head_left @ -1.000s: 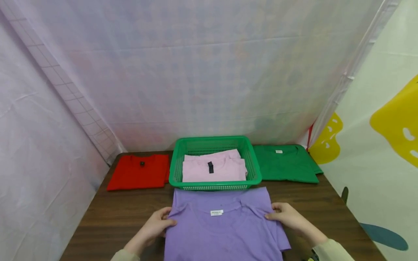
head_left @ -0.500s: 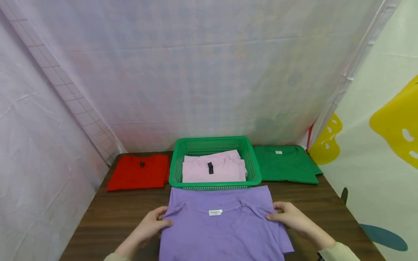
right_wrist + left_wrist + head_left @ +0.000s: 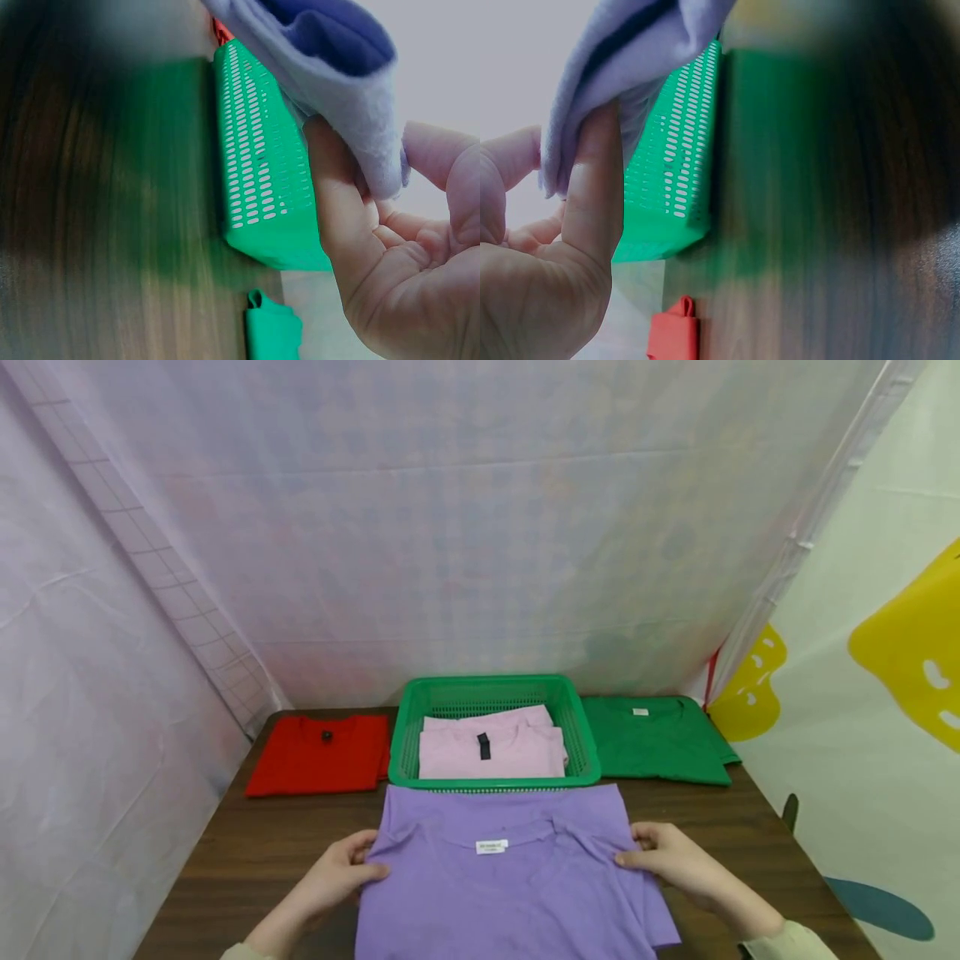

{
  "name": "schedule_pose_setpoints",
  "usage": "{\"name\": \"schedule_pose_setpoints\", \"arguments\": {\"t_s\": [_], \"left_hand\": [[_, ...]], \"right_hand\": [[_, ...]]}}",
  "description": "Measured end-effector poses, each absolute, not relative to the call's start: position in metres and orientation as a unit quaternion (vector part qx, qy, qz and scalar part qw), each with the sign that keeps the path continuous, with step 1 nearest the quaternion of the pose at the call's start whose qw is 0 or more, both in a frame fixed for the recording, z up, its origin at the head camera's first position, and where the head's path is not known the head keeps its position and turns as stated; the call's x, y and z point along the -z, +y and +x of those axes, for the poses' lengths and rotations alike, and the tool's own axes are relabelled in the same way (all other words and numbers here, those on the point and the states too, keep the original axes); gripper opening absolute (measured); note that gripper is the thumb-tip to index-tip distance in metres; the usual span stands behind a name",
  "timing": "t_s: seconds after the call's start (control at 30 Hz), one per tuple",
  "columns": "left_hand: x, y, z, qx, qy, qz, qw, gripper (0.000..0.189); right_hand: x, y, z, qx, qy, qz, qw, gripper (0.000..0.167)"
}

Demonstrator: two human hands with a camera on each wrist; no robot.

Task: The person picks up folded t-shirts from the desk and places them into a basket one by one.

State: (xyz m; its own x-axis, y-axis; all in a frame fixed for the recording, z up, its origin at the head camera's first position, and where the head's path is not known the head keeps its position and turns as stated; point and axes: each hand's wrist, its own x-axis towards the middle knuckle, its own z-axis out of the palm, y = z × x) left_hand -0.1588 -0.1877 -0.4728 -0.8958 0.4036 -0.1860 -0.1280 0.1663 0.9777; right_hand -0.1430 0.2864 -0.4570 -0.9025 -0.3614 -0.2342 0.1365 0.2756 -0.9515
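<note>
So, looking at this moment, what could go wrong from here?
The left hand and right hand pinch the purple shirt at its sides, so the middle might sag and the folds could slip open.

In the head view, the shirt's far edge lines up with the green basket's near rim; moved forward too low, it could snag there.

If it goes in, it might rumple the pink shirt inside.

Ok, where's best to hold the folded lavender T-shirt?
Probably where your left hand and right hand pinch it: the upper side edges, one from each side. The folded lavender T-shirt is layered there, so pinching from above and below should keep it together.
</note>
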Motion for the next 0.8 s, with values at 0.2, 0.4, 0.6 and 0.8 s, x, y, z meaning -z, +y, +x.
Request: {"name": "schedule_pose_setpoints", "arguments": {"t_s": [0.2,0.4,0.6,0.8], "left_hand": [[0.466,-0.189,-0.158,-0.646,0.729,0.086,0.211,0.063],[0.46,-0.19,-0.155,-0.65,0.724,0.09,0.213,0.063],[0.454,-0.192,-0.155,-0.65,0.722,0.095,0.214,0.063],[0.448,-0.194,-0.16,-0.651,0.721,0.102,0.214,0.065]], "right_hand": [[0.447,0.285,-0.142,0.608,0.76,-0.07,0.218,0.03],[0.441,0.285,-0.14,0.613,0.755,-0.075,0.222,0.035],[0.44,0.285,-0.14,0.608,0.76,-0.084,0.214,0.031],[0.437,0.286,-0.146,0.615,0.755,-0.081,0.211,0.031]]}}
